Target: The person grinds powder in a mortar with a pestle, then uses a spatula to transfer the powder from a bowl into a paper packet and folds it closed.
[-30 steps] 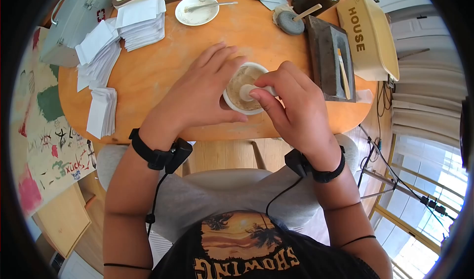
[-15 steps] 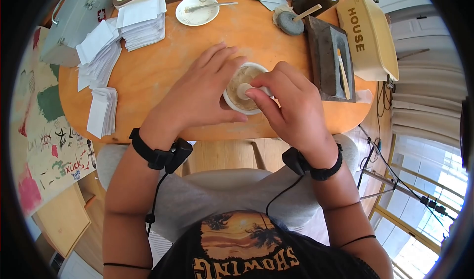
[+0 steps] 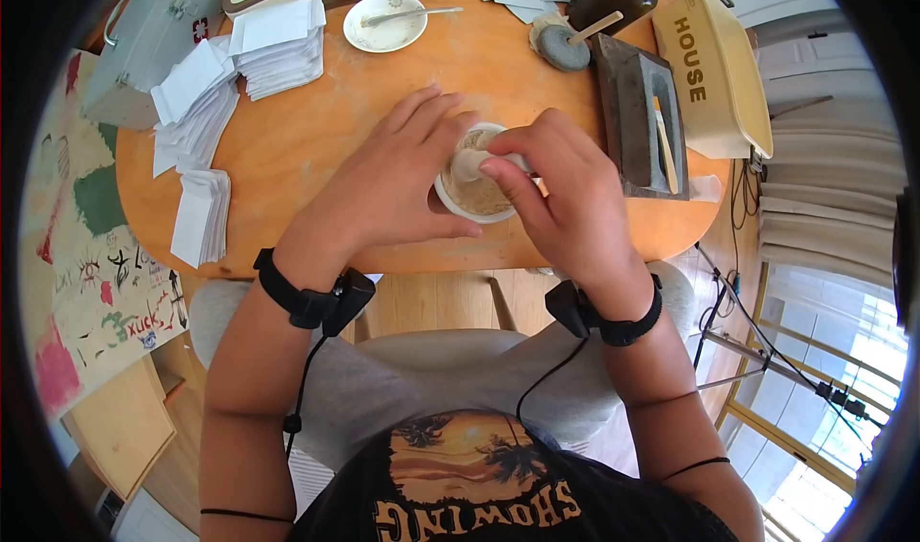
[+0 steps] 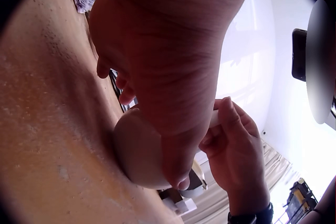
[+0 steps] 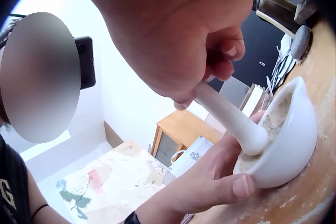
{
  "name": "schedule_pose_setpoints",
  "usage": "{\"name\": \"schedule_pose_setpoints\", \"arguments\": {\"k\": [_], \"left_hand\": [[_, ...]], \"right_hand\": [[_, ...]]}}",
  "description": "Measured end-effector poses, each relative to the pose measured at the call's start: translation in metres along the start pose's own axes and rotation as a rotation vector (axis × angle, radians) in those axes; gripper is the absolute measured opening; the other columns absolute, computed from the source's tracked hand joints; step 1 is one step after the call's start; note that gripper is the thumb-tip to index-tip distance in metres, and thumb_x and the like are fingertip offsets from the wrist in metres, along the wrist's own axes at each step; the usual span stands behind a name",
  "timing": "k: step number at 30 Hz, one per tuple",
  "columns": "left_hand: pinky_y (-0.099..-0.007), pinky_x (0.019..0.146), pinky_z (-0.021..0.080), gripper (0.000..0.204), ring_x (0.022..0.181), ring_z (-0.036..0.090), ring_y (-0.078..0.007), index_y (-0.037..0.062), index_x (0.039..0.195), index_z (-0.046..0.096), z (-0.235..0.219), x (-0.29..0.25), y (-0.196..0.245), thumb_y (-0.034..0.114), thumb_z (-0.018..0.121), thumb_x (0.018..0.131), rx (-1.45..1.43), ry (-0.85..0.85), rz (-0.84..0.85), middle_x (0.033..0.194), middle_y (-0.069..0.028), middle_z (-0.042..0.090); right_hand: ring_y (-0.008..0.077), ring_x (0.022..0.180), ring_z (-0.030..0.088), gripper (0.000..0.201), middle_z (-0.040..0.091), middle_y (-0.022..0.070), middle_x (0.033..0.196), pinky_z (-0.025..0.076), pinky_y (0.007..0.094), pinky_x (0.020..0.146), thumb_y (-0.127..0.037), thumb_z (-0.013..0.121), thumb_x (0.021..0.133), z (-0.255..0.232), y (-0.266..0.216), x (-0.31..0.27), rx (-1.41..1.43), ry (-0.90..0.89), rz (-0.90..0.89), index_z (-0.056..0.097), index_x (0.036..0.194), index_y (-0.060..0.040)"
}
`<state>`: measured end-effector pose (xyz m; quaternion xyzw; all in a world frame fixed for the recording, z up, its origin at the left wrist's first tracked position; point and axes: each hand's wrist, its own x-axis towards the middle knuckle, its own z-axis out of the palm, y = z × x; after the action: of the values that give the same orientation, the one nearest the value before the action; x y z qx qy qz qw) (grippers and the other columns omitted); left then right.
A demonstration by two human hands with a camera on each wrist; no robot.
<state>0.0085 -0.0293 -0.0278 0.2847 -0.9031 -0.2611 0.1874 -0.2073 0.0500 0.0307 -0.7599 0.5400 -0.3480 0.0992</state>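
Observation:
A white porcelain mortar (image 5: 296, 148) stands on the wooden table near its front edge, with a beige powder (image 3: 482, 197) inside. My left hand (image 3: 393, 178) holds the mortar from the left, thumb along the near side and fingers towards the far side. My right hand (image 3: 580, 197) grips the handle of a white pestle (image 5: 228, 116) between thumb and curled fingers. In the right wrist view the pestle leans at a slant, its rounded head down in the powder by the wall. The left wrist view shows the mortar's outer side (image 4: 139, 150) under the left thumb.
Stacks of white paper (image 3: 278, 48) and a grey metal case (image 3: 158, 44) stand at the left. Behind is a small plate (image 3: 362, 36) with a spatula. To the right are a round grey stone (image 3: 563, 47), a dark slab (image 3: 625, 111) with a brush, and a cream HOUSE box (image 3: 719, 82).
The pestle's head has shifted slightly left and away from me inside the mortar, and the right hand has moved a little with it. The left hand keeps its place on the mortar.

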Motion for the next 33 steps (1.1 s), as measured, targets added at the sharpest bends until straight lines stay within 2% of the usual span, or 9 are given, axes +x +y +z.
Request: {"name": "schedule_pose_setpoints", "arguments": {"k": [2, 5, 12, 14, 23, 27, 29, 33], "left_hand": [[-0.0533, 0.133, 0.037, 0.110, 0.164, 0.036, -0.0459, 0.0054, 0.162, 0.053, -0.001, 0.001, 0.001, 0.045, 0.102, 0.072, -0.006, 0.007, 0.023, 0.170, -0.0215, 0.047], [-0.0532, 0.133, 0.037, 0.110, 0.164, 0.036, -0.0460, 0.0055, 0.162, 0.053, 0.000, 0.001, 0.000, 0.046, 0.101, 0.072, 0.026, -0.004, 0.015, 0.170, -0.0213, 0.047], [-0.0531, 0.133, 0.037, 0.109, 0.164, 0.036, -0.0461, 0.0060, 0.162, 0.053, -0.001, 0.002, 0.000, 0.045, 0.102, 0.072, -0.002, 0.003, 0.020, 0.170, -0.0208, 0.047], [-0.0532, 0.133, 0.037, 0.109, 0.164, 0.035, -0.0463, 0.0061, 0.162, 0.053, -0.001, 0.000, 0.000, 0.044, 0.102, 0.073, -0.001, 0.002, 0.013, 0.170, -0.0203, 0.048], [-0.0541, 0.133, 0.037, 0.107, 0.163, 0.036, -0.0470, 0.0049, 0.160, 0.053, -0.001, 0.000, 0.001, 0.042, 0.102, 0.073, -0.004, -0.006, 0.002, 0.169, -0.0212, 0.048], [-0.0542, 0.133, 0.038, 0.108, 0.163, 0.036, -0.0474, 0.0053, 0.160, 0.052, 0.000, 0.001, 0.001, 0.042, 0.102, 0.072, 0.007, 0.011, 0.031, 0.168, -0.0201, 0.049], [-0.0543, 0.133, 0.038, 0.108, 0.163, 0.037, -0.0476, 0.0055, 0.161, 0.051, -0.001, 0.001, 0.001, 0.041, 0.102, 0.072, 0.005, -0.008, 0.010, 0.168, -0.0201, 0.049], [-0.0543, 0.133, 0.038, 0.107, 0.163, 0.037, -0.0478, 0.0055, 0.160, 0.051, 0.000, 0.000, 0.001, 0.040, 0.102, 0.072, -0.006, 0.005, 0.024, 0.168, -0.0201, 0.049]], "right_hand": [[0.0369, 0.082, 0.068, 0.015, 0.066, 0.0121, 0.093, 0.054, 0.0471, 0.070, -0.016, 0.085, 0.097, 0.006, 0.002, -0.003, 0.016, -0.044, 0.027, 0.074, 0.104, -0.0067], [0.0371, 0.082, 0.068, 0.015, 0.067, 0.0120, 0.093, 0.055, 0.0472, 0.070, -0.016, 0.085, 0.097, -0.001, 0.002, 0.000, 0.020, 0.006, -0.016, 0.074, 0.103, -0.0066], [0.0373, 0.082, 0.068, 0.016, 0.066, 0.0119, 0.092, 0.055, 0.0477, 0.070, -0.016, 0.085, 0.097, 0.000, 0.003, 0.000, 0.002, -0.031, -0.018, 0.074, 0.103, -0.0062], [0.0369, 0.081, 0.068, 0.017, 0.066, 0.0119, 0.092, 0.055, 0.0473, 0.069, -0.017, 0.085, 0.097, -0.006, 0.000, 0.002, -0.010, 0.014, 0.044, 0.074, 0.103, -0.0063], [0.0352, 0.080, 0.069, 0.016, 0.067, 0.0107, 0.092, 0.055, 0.0462, 0.068, -0.018, 0.085, 0.096, -0.004, 0.008, 0.003, -0.085, 0.044, 0.014, 0.075, 0.102, -0.0071], [0.0346, 0.079, 0.069, 0.017, 0.067, 0.0101, 0.092, 0.055, 0.0455, 0.067, -0.018, 0.086, 0.096, -0.001, 0.010, 0.002, -0.115, 0.028, -0.032, 0.075, 0.102, -0.0073], [0.0348, 0.080, 0.069, 0.016, 0.066, 0.0102, 0.092, 0.055, 0.0455, 0.068, -0.018, 0.085, 0.096, -0.007, 0.004, 0.002, -0.119, 0.021, 0.022, 0.074, 0.101, -0.0070], [0.0350, 0.082, 0.069, 0.017, 0.066, 0.0102, 0.092, 0.056, 0.0458, 0.070, -0.018, 0.085, 0.096, -0.005, 0.009, 0.001, -0.131, -0.010, 0.016, 0.074, 0.100, -0.0068]]}}
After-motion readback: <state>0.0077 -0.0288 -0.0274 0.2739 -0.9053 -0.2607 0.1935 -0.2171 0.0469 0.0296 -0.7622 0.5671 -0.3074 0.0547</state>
